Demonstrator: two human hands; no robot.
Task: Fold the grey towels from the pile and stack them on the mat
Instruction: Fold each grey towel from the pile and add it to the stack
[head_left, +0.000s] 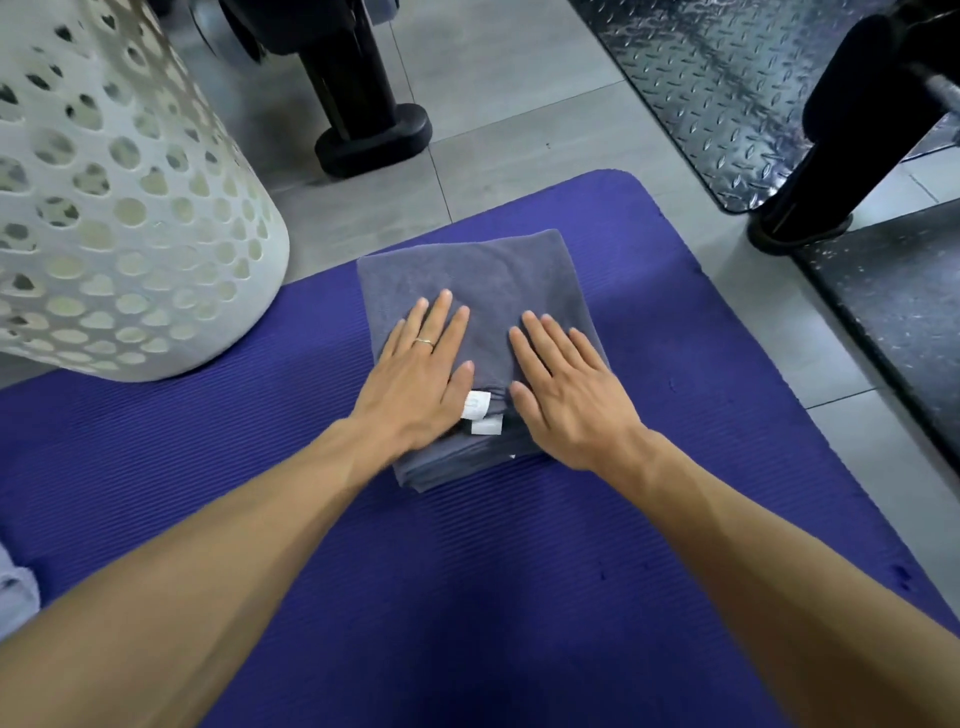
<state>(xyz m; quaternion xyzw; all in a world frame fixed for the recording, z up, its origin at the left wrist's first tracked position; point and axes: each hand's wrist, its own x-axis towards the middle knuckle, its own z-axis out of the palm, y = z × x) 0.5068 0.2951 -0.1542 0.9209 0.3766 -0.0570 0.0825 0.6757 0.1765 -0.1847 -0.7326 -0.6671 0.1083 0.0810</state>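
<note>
- Head view: a stack of folded grey towels (467, 291) lies on the purple mat (519, 571), toward its far end, with white tags (480, 413) showing at the near edge between the hands.
- The left hand (415, 379) and the right hand (566, 395) both rest flat on the top towel, fingers (441, 322) straight and spread, released and grasping nothing; the left wears a ring.
- Judged from this, the step in hand is pressing the top fold flat onto the stack.
- A white perforated laundry basket (119, 218) stands at the mat's left edge; a bit of pale grey cloth (15, 587) shows at the far left, possibly the pile, though too little is visible to tell.
- The next move likely calls for lifting both hands off without dragging the top layer, then reaching left for another towel.
</note>
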